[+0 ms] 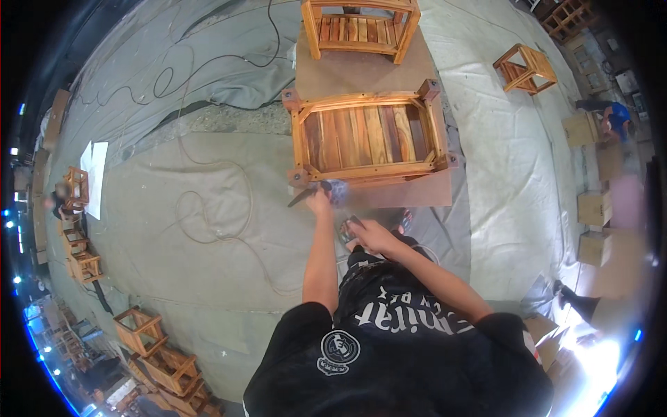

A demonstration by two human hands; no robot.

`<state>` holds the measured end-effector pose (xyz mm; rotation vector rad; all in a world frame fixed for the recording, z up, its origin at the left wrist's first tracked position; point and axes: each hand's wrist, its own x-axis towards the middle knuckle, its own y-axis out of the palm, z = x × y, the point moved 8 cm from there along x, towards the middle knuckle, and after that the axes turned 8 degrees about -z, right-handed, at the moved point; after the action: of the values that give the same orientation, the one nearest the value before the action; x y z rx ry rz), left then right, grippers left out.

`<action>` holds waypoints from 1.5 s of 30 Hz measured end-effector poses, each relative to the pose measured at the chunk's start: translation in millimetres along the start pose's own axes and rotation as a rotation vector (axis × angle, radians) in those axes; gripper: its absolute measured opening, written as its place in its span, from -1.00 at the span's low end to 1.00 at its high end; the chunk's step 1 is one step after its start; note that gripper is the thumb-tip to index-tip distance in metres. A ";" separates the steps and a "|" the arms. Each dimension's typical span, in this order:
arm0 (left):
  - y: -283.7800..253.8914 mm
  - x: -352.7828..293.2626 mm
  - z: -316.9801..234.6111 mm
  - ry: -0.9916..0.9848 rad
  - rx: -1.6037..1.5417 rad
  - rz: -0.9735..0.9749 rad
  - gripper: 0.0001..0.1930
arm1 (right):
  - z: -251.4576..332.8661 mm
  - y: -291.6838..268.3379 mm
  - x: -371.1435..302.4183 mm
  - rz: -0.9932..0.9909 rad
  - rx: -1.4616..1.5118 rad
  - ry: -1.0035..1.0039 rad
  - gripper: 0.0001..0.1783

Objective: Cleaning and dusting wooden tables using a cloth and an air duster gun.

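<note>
A slatted wooden bench or small table (pixel 361 139) lies in front of me on a brown board, its corner legs appearing to point up. At its near left corner, my left hand (pixel 319 199) is closed around a dark, pointed tool (pixel 301 197), whose exact kind I cannot make out. Against that hand is a bluish-white, mottled bundle (pixel 338 191), perhaps cloth, blurred. Nearer my body, my right hand (pixel 375 238) is closed on a small dark object (pixel 356 221), too small to name. That hand is apart from the bench.
Beyond the bench, a second slatted wooden piece (pixel 358 31) stands on the brown board (pixel 361 76). A small stool (pixel 526 68) is at the far right. Thin hoses or cords (pixel 243 181) curl over the grey floor sheet (pixel 153 243). Wooden frames (pixel 167 368) line the left; cartons (pixel 595 208) the right.
</note>
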<state>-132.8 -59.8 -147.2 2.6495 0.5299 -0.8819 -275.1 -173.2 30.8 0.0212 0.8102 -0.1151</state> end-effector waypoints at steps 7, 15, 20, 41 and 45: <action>16.8 -11.9 43.0 -0.168 0.047 -0.226 -0.77 | -12.0 -121.1 -99.4 -0.084 0.146 0.096 -0.68; 59.9 -63.8 56.8 0.038 0.035 -0.458 -0.74 | 5.0 -167.1 -108.9 -0.224 -0.305 -0.094 -0.64; 98.9 -89.2 101.1 -0.039 0.019 -0.379 -0.71 | 5.4 -176.5 -102.3 -0.139 -0.461 -0.288 -0.61; 14.8 1.4 56.9 -0.143 -0.147 -0.478 -0.73 | -42.9 -256.0 -72.9 -0.114 -0.199 -0.139 -0.55; 18.1 1.6 59.0 -0.292 -0.039 -0.439 -0.88 | -59.3 -245.3 -37.5 -0.040 -0.083 -0.004 -0.51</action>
<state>-153.9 -98.4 -190.5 2.3433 1.0571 -1.3373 -370.7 -409.5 23.2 -0.0730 0.8106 -0.1193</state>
